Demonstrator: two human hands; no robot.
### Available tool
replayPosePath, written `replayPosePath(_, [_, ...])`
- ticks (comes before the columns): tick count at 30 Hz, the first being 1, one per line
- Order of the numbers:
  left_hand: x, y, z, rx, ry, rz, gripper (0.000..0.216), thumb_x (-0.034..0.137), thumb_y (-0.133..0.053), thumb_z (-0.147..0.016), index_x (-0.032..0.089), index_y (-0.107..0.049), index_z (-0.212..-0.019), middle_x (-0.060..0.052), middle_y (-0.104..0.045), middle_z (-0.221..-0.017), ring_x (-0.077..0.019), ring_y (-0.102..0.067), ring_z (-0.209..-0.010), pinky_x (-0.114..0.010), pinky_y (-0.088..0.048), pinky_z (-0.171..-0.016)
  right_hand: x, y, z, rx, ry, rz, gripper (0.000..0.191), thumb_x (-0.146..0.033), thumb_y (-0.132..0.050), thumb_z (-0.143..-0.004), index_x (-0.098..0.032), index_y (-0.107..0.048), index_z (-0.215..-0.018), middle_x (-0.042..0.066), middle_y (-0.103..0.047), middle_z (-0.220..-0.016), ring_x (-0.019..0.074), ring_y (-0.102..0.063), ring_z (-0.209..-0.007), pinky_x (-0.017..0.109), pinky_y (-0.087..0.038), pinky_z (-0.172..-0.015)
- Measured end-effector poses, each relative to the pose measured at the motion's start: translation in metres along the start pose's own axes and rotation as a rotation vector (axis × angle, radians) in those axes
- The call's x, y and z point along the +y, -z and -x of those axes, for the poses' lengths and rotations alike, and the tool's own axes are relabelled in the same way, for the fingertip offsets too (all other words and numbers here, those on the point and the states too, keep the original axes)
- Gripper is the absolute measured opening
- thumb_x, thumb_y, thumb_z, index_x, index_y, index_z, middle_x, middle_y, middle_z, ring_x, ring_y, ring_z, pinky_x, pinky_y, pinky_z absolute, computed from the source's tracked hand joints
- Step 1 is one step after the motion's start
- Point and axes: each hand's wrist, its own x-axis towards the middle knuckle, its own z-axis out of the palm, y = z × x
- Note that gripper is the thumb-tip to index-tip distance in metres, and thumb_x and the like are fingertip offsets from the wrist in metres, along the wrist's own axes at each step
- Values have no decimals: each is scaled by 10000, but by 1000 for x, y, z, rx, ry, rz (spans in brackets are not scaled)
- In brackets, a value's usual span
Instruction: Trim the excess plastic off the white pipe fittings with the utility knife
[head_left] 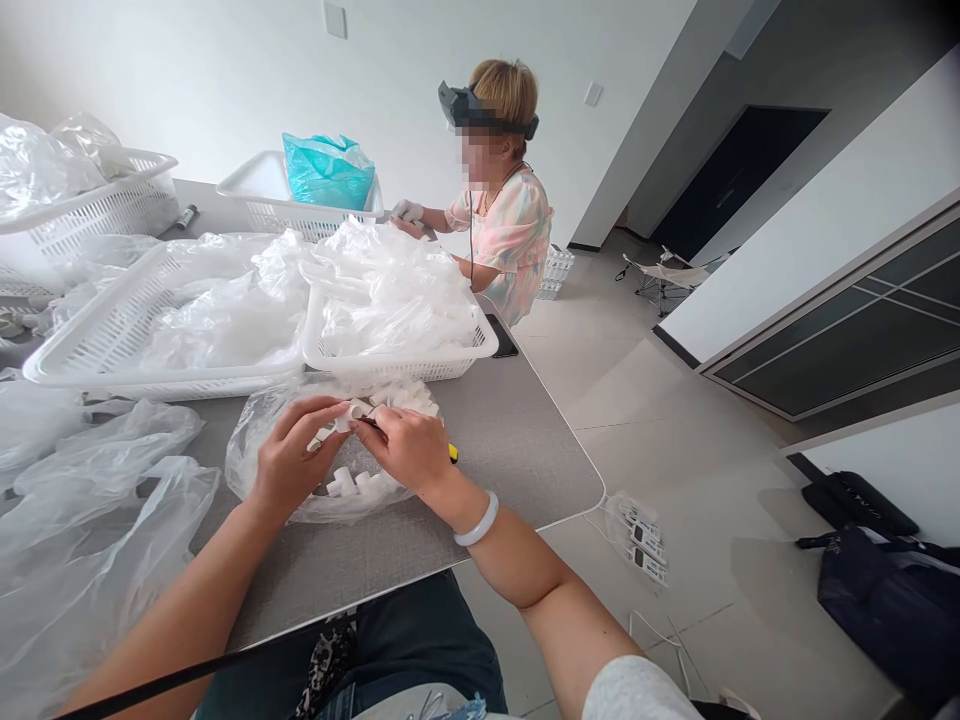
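Grey tabletop [517, 450] carries a clear plastic bag [259, 450] of small white plastic pipe fittings [352, 485]; the left hand [292, 460] pinches one white fitting [351, 410] just above the bag; the right hand [401, 447] grips a yellow-handled tool [453, 453] against it; white slotted plastic baskets [150, 385] hold film bags beyond; a co-worker [502, 230] stands past the tabletop's far corner, on pale tiled floor [637, 400].

Beyond the grey table [510, 430], pale floor tiles [660, 400] run toward a dark doorway [727, 175]; a white wall [187, 70] stands behind the table, with a dark gridded panel [847, 320] to its right.
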Motion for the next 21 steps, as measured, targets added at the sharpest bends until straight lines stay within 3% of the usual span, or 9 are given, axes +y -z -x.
replayPosePath(4, [1,-1,0,49,-53,7,128,358,-673,-1023,324,-764,-1105,-52,-801,-1076,-252,-788,-973,-403,-667,-902,1,-2,0,24,-23,-3,583,-649,-457,-1091,-172,-683,-843,21,-637,-656,121,-568,-591,231,-272,-507])
replayPosePath(8, [2,-1,-1,68,-92,6,107,327,-678,-1021,311,-752,-1097,-53,-796,-1071,-244,-786,-969,-381,-661,-889,2,-4,0,24,15,-25,594,-612,-392,-1123,-180,-680,-835,14,-633,-643,113,-535,-556,237,-269,-501])
replayPosePath(16, [2,-2,2,-21,-1,54,178,390,-641,-1028,277,-720,-1142,-62,-794,-1136,-232,-778,-962,-342,-651,-823,3,-5,0,52,4,-16,570,-634,-437,-1103,-185,-681,-850,16,-641,-662,129,-584,-596,235,-297,-514])
replayPosePath(21, [5,-1,2,-114,113,122,267,474,-614,-1015,273,-740,-1138,-72,-788,-1135,-205,-736,-819,-310,-603,-657,3,-3,0,22,19,-8,526,-570,-451,-1119,-188,-683,-841,24,-667,-675,142,-639,-647,243,-296,-521])
